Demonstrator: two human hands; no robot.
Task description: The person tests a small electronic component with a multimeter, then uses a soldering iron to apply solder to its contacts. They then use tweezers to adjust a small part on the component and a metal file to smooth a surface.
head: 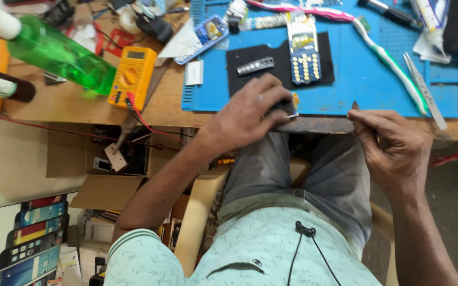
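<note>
Left hand (250,114) grips a small dark part (284,109); right hand (393,145), at three o'clock, pinches a thin tool (355,106) upright.

This is looking like a small phone repair shop. A blue work mat (367,79) is lying on a worn wooden bench (80,106), w/ a phone keypad board (304,53) and other tiny phone bits sitting on it. A yellow meter (132,76) w/ red wire is resting nearby, plus tweezers (425,90), a toothbrush (388,58) and a green bottle (59,53). Down on the left, old phones (33,243) are stacking up in a row, and an open cardboard box (107,159) is holding more parts, etc.
</note>
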